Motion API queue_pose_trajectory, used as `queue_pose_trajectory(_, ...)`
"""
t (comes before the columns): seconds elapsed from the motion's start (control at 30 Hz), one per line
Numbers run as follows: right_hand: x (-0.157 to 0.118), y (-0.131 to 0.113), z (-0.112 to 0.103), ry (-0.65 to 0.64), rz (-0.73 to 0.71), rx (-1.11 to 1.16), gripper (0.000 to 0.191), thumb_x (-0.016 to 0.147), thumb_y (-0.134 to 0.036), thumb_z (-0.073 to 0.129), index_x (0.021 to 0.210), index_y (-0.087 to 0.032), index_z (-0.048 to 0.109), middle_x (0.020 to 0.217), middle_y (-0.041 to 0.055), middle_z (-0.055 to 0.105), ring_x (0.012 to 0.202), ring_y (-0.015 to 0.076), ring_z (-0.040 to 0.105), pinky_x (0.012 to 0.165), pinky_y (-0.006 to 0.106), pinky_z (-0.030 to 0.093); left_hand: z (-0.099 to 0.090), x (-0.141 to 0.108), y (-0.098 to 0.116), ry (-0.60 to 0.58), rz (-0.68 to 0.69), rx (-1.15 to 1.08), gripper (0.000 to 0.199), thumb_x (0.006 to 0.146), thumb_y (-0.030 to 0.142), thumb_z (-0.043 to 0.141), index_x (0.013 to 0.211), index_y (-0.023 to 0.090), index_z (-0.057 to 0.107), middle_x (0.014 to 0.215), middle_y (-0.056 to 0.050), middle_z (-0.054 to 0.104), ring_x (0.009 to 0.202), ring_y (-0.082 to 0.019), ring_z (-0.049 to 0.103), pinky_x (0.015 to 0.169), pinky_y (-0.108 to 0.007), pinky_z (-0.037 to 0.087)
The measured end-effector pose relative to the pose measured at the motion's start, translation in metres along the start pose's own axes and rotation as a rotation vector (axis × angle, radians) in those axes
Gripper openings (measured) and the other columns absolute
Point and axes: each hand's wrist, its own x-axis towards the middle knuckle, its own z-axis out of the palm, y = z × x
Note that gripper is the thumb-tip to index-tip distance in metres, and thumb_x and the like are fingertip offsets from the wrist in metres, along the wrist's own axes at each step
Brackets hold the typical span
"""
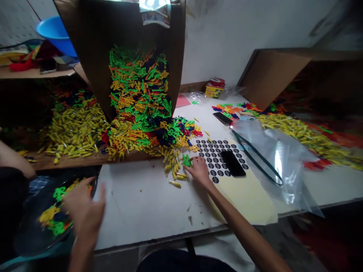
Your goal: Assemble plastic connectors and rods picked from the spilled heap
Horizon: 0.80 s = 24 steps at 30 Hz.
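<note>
Left hand [85, 207], blurred, spreads its fingers by one black basin [28, 230]. Right hand [200, 170] touches green pieces [186, 160] on the surface [127, 207] beside yellow tubes [175, 184] — whether it pinches, I cannot tell. Lifting lightly should keep the tubes from rolling. Two phones [233, 163] [223, 118] lie there; pieces and tubes — too many to count.

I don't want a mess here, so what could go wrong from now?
The heap of colored pieces in the tall box might slide farther onto the table. The right hand, at a green piece, could catch nearby yellow tubes. The phone over the round stickers might get knocked.
</note>
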Motion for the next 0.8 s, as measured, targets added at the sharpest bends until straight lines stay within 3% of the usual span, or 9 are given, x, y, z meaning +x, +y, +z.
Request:
queue_pose_trajectory(0.03, 0.000, -0.002, 0.003, -0.001, -0.010, 0.005, 0.039, 0.078, -0.045, 0.070, 0.101, -0.014, 0.066, 0.108, 0.0181, 0.066, 0.110, 0.0347, 0.055, 0.092, 0.043, 0.044, 0.023, -0.009, 0.022, -0.041, 0.127, -0.005, 0.026, 0.089, 0.033, 0.056, 0.104, 0.014, 0.066, 0.102, -0.013, 0.070, 0.099, -0.031, 0.062, 0.093, -0.047, 0.045)
queue_pose_trajectory(0.17, -0.006, -0.007, -0.002, 0.025, 0.031, 0.394, 0.032, 0.077, -0.046, 0.066, 0.092, -0.018, 0.066, 0.096, 0.0130, 0.071, 0.095, 0.0294, 0.063, 0.087, 0.042, 0.048, 0.111, -0.043, 0.106, -0.504, 0.578, -0.072, 0.026, 0.090, 0.015, 0.054, 0.114, 0.020, 0.065, 0.112, -0.010, 0.068, 0.103, -0.024, 0.062, 0.088, -0.037, 0.049)
queue_pose_trajectory(0.3, -0.023, -0.011, -0.018, -0.172, 0.253, 1.134, 0.034, 0.076, -0.052, 0.061, 0.087, -0.020, 0.064, 0.083, 0.0067, 0.073, 0.069, 0.0212, 0.067, 0.068, 0.036, 0.055, 0.152, -0.053, 0.138, -0.706, 0.739, -0.049, 0.016, 0.085, 0.012, 0.061, 0.100, 0.015, 0.068, 0.114, -0.014, 0.068, 0.108, -0.029, 0.061, 0.088, -0.040, 0.050)
queue_pose_trajectory(0.37, -0.034, -0.015, -0.026, -0.225, 0.349, 1.377, 0.034, 0.077, -0.053, 0.061, 0.083, -0.020, 0.064, 0.077, 0.0062, 0.073, 0.064, 0.0193, 0.067, 0.064, 0.034, 0.056, 0.152, -0.047, 0.137, -0.742, 0.614, -0.189, 0.011, 0.087, 0.017, 0.061, 0.095, 0.016, 0.068, 0.105, -0.013, 0.070, 0.101, -0.027, 0.063, 0.086, -0.039, 0.051)
queue_pose_trajectory(0.43, -0.046, -0.020, -0.034, -0.237, 0.393, 1.482, 0.033, 0.076, -0.052, 0.064, 0.081, -0.019, 0.064, 0.076, 0.0063, 0.072, 0.062, 0.0179, 0.065, 0.061, 0.032, 0.056, 0.141, -0.037, 0.133, -0.758, 0.358, -0.410, 0.015, 0.092, 0.025, 0.057, 0.097, 0.017, 0.069, 0.097, -0.010, 0.072, 0.089, -0.023, 0.065, 0.079, -0.035, 0.052)
queue_pose_trajectory(0.5, -0.055, -0.026, -0.042, -0.231, 0.362, 1.465, 0.032, 0.076, -0.050, 0.069, 0.082, -0.019, 0.064, 0.078, 0.0051, 0.072, 0.063, 0.0166, 0.064, 0.059, 0.031, 0.056, 0.122, -0.027, 0.132, -0.748, 0.093, -0.643, 0.023, 0.096, 0.032, 0.052, 0.101, 0.018, 0.069, 0.097, -0.008, 0.071, 0.080, -0.018, 0.065, 0.071, -0.029, 0.052)
queue_pose_trajectory(0.6, -0.067, -0.037, -0.056, -0.209, 0.215, 1.316, 0.031, 0.078, -0.047, 0.073, 0.087, -0.018, 0.067, 0.078, 0.0026, 0.070, 0.065, 0.0160, 0.065, 0.061, 0.030, 0.057, 0.093, -0.018, 0.142, -0.690, -0.152, -0.909, 0.027, 0.094, 0.039, 0.055, 0.108, 0.019, 0.067, 0.101, -0.006, 0.070, 0.077, -0.015, 0.064, 0.068, -0.025, 0.052)
queue_pose_trajectory(0.7, -0.075, -0.048, -0.069, -0.205, 0.091, 1.192, 0.028, 0.082, -0.046, 0.070, 0.089, -0.018, 0.069, 0.077, 0.0022, 0.071, 0.067, 0.0165, 0.066, 0.064, 0.030, 0.058, 0.074, -0.015, 0.154, -0.605, -0.257, -1.000, 0.026, 0.089, 0.040, 0.064, 0.103, 0.018, 0.066, 0.093, -0.004, 0.069, 0.076, -0.014, 0.063, 0.068, -0.024, 0.053)
queue_pose_trajectory(0.8, -0.081, -0.056, -0.080, -0.194, 0.020, 1.103, 0.026, 0.086, -0.045, 0.066, 0.089, -0.019, 0.071, 0.079, 0.0030, 0.073, 0.069, 0.0172, 0.068, 0.066, 0.030, 0.058, 0.066, -0.014, 0.159, -0.587, -0.221, -0.962, 0.024, 0.087, 0.040, 0.067, 0.097, 0.018, 0.069, 0.093, -0.005, 0.070, 0.078, -0.016, 0.065, 0.068, -0.025, 0.055)
